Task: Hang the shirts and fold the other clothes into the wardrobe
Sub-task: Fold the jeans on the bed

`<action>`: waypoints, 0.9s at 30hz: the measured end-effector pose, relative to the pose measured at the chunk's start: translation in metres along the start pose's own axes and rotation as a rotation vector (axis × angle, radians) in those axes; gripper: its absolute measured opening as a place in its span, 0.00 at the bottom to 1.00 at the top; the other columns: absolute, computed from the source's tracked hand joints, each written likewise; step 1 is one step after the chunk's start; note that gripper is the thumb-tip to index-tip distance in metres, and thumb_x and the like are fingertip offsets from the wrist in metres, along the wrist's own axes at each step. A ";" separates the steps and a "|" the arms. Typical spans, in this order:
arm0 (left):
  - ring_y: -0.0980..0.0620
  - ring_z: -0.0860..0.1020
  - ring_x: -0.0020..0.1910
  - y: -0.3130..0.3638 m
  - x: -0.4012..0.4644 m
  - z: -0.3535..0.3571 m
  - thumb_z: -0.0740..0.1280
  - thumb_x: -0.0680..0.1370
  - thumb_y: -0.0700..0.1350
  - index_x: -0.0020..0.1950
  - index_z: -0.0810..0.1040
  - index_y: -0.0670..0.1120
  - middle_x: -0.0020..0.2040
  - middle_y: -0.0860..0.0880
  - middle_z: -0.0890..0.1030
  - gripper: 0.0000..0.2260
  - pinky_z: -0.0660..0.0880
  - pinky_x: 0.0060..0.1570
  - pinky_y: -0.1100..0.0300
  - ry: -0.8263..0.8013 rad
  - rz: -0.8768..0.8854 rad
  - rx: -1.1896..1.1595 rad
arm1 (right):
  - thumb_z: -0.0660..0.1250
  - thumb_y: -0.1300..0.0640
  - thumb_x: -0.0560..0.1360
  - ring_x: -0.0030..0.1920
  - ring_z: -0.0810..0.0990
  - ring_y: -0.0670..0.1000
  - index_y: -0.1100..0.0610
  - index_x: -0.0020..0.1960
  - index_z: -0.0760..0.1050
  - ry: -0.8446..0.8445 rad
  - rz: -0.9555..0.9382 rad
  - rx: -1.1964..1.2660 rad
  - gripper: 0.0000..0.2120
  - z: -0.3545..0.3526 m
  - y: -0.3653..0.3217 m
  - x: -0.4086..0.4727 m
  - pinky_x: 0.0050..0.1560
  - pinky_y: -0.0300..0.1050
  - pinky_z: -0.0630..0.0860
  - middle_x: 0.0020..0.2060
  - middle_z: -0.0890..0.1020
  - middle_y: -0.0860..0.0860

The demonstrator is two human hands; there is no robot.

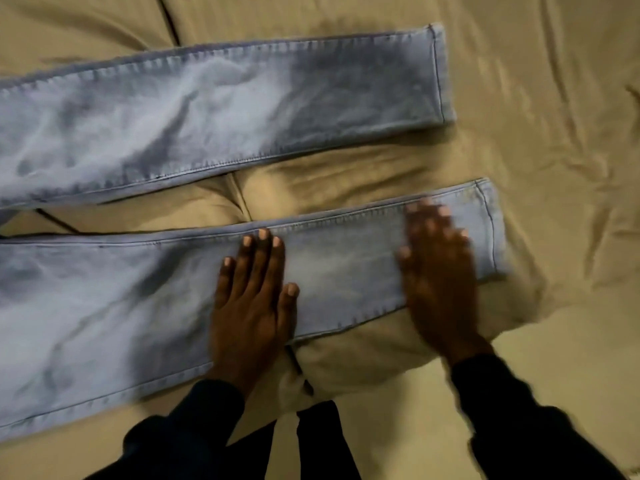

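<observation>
**Flat palms, no grip: jeans being smoothed before the fold**

Neither hand has a grip on anything. Left hand (252, 299) lies palm-down, fingers straight and spread, pressing the near leg of the pale blue, faded denim jeans (173, 109). Right hand (438, 271) is also flat on that leg, nearer the hem, fingers extended; it is blurred, so I judge it to be sliding along the cloth, though whether it presses firmly or only skims I cannot tell. Both wrists come out of dark long sleeves (519, 410) at the 6 o'clock edge.

The jeans are spread on a bed covered by a rumpled tan sheet (554, 168). Both legs run from 9 o'clock, where they leave the view, towards 3 o'clock, where the two stitched hems lie. The far leg sits at about 11 o'clock, the near leg across the centre, with a wedge of sheet showing between them, so the legs are apart, not stacked.

As for progress, this looks like an early step with this one garment: it is laid out and being flattened, but no fold is visible. Bringing one leg over the other, folding lengthwise and carrying it to the wardrobe all seem left to do. No shirts, hangers or wardrobe appear, so how the rest of the job stands cannot be judged.
</observation>
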State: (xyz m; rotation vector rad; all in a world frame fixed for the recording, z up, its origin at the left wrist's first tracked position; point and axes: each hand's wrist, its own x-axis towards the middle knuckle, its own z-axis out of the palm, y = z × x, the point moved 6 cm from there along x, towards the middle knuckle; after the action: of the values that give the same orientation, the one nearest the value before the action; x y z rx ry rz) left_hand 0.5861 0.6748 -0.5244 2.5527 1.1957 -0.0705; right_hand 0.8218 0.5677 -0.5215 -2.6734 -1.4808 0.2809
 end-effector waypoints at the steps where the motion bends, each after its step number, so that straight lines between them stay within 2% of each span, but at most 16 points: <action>1: 0.47 0.50 0.81 0.001 -0.001 0.002 0.51 0.83 0.54 0.81 0.54 0.44 0.82 0.47 0.51 0.28 0.49 0.78 0.44 0.003 0.000 0.012 | 0.48 0.50 0.84 0.80 0.54 0.57 0.53 0.81 0.52 0.032 0.143 -0.029 0.26 -0.008 0.037 0.003 0.77 0.61 0.54 0.80 0.55 0.53; 3: 0.46 0.50 0.81 0.000 -0.002 0.004 0.51 0.83 0.55 0.81 0.54 0.44 0.82 0.46 0.52 0.29 0.50 0.78 0.44 0.015 -0.009 0.034 | 0.49 0.51 0.84 0.78 0.56 0.62 0.53 0.81 0.53 0.074 0.298 -0.074 0.26 -0.021 0.069 0.002 0.74 0.65 0.58 0.80 0.55 0.59; 6: 0.46 0.50 0.81 0.000 0.000 0.007 0.51 0.83 0.55 0.81 0.55 0.43 0.82 0.45 0.52 0.29 0.50 0.78 0.44 0.031 -0.017 0.066 | 0.52 0.53 0.82 0.79 0.52 0.61 0.57 0.81 0.53 0.153 0.323 -0.019 0.28 -0.027 0.016 0.002 0.77 0.61 0.52 0.80 0.53 0.61; 7: 0.46 0.50 0.81 0.000 0.000 0.008 0.51 0.83 0.55 0.81 0.55 0.43 0.82 0.45 0.52 0.29 0.49 0.78 0.44 0.032 -0.018 0.073 | 0.52 0.53 0.82 0.80 0.50 0.59 0.58 0.81 0.53 0.133 0.222 0.053 0.28 -0.022 -0.021 0.002 0.78 0.59 0.50 0.80 0.52 0.60; 10: 0.45 0.51 0.81 -0.002 -0.001 0.011 0.52 0.82 0.54 0.81 0.55 0.42 0.82 0.45 0.53 0.29 0.50 0.78 0.43 0.050 -0.011 0.090 | 0.51 0.49 0.84 0.80 0.42 0.52 0.56 0.82 0.46 -0.109 -0.312 0.126 0.30 0.008 -0.129 -0.019 0.79 0.55 0.47 0.81 0.45 0.53; 11: 0.45 0.51 0.81 -0.002 -0.001 0.011 0.52 0.82 0.54 0.81 0.55 0.42 0.82 0.45 0.53 0.29 0.50 0.78 0.43 0.058 -0.007 0.095 | 0.51 0.48 0.84 0.80 0.41 0.51 0.55 0.82 0.45 -0.133 -0.422 0.103 0.30 0.013 -0.133 -0.021 0.79 0.54 0.47 0.81 0.44 0.52; 12: 0.45 0.51 0.81 -0.002 -0.001 0.011 0.52 0.82 0.54 0.81 0.56 0.42 0.82 0.45 0.53 0.29 0.49 0.78 0.43 0.068 -0.009 0.095 | 0.52 0.49 0.85 0.80 0.41 0.49 0.54 0.82 0.45 -0.122 -0.440 0.097 0.29 0.014 -0.115 -0.014 0.79 0.53 0.47 0.81 0.45 0.51; 13: 0.45 0.51 0.81 -0.001 0.000 0.011 0.52 0.82 0.54 0.81 0.56 0.42 0.82 0.45 0.54 0.29 0.49 0.78 0.44 0.080 -0.019 0.090 | 0.52 0.50 0.85 0.80 0.42 0.49 0.54 0.82 0.46 -0.092 -0.354 0.104 0.29 0.012 -0.084 -0.005 0.79 0.53 0.47 0.81 0.46 0.50; 16: 0.46 0.51 0.81 0.003 0.001 0.011 0.52 0.82 0.55 0.81 0.56 0.43 0.82 0.45 0.53 0.29 0.48 0.79 0.45 0.089 -0.025 0.066 | 0.49 0.52 0.84 0.80 0.47 0.49 0.56 0.81 0.50 0.060 0.096 0.092 0.27 -0.006 0.026 0.016 0.79 0.54 0.49 0.81 0.53 0.52; 17: 0.46 0.50 0.81 0.004 0.003 0.010 0.51 0.82 0.55 0.81 0.55 0.43 0.82 0.46 0.53 0.29 0.48 0.79 0.45 0.087 -0.018 0.062 | 0.48 0.52 0.84 0.80 0.48 0.49 0.56 0.81 0.51 0.080 0.142 0.065 0.26 -0.008 0.041 0.017 0.79 0.52 0.49 0.81 0.54 0.53; 20: 0.46 0.50 0.81 0.002 0.003 0.013 0.51 0.82 0.55 0.81 0.54 0.43 0.82 0.45 0.52 0.29 0.49 0.78 0.43 0.065 -0.019 0.067 | 0.47 0.53 0.85 0.80 0.51 0.51 0.58 0.81 0.51 0.115 0.107 0.001 0.26 0.000 0.034 0.017 0.79 0.50 0.48 0.80 0.54 0.54; 23: 0.46 0.50 0.81 0.002 0.002 0.013 0.51 0.83 0.55 0.81 0.54 0.43 0.82 0.45 0.53 0.29 0.49 0.78 0.43 0.068 -0.015 0.049 | 0.47 0.53 0.85 0.80 0.51 0.53 0.59 0.81 0.50 0.095 0.112 -0.046 0.26 -0.001 0.032 0.018 0.79 0.52 0.49 0.80 0.54 0.55; 27: 0.47 0.48 0.81 -0.001 0.003 0.013 0.51 0.83 0.56 0.82 0.53 0.44 0.82 0.46 0.51 0.29 0.48 0.79 0.44 0.062 0.011 0.020 | 0.49 0.53 0.84 0.80 0.53 0.56 0.60 0.81 0.51 0.136 0.196 -0.047 0.27 -0.013 0.019 0.012 0.78 0.55 0.50 0.80 0.55 0.58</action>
State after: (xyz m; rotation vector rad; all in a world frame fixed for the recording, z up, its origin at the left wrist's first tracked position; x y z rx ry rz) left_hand 0.5886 0.6738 -0.5375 2.5963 1.2093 -0.0007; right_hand 0.8462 0.5687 -0.5127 -2.8149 -1.2058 0.0735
